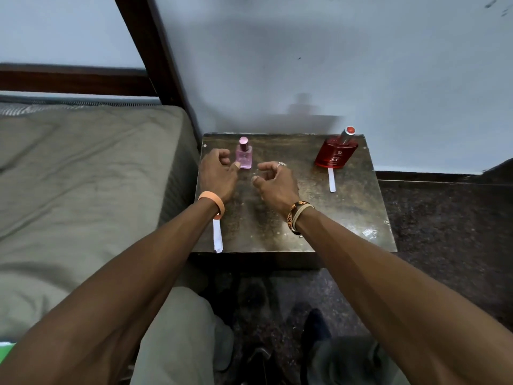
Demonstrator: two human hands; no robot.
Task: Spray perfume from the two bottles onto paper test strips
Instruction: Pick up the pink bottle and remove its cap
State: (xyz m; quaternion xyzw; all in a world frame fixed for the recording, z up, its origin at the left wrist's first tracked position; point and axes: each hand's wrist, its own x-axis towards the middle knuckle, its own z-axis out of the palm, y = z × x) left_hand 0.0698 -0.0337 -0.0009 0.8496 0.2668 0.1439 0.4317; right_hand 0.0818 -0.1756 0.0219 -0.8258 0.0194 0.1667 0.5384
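**Both hands empty above the small table, beside the pink bottle**

Head view: I see my left hand [218, 173] above the far left part of the dark table [347, 218]. Its fingers are curled loosely and hold nothing; the thumb tip is just beside the pink bottle [244, 154], and I cannot tell if it touches the glass. My right hand [273, 180] hovers near the middle of the table, on the other side of the same bottle, with the fingers half bent and a gap between thumb and forefinger; it also holds nothing.

The pink bottle stands upright near the far left corner, cap on. The red bottle [336, 152] stands near the far right corner, also capped. One paper strip [331, 179] lies flat in front of the red bottle, its far end at the bottle's base. A second paper strip [217, 236] lies at the near left edge, partly under my left wrist, its end reaching the table's front edge.
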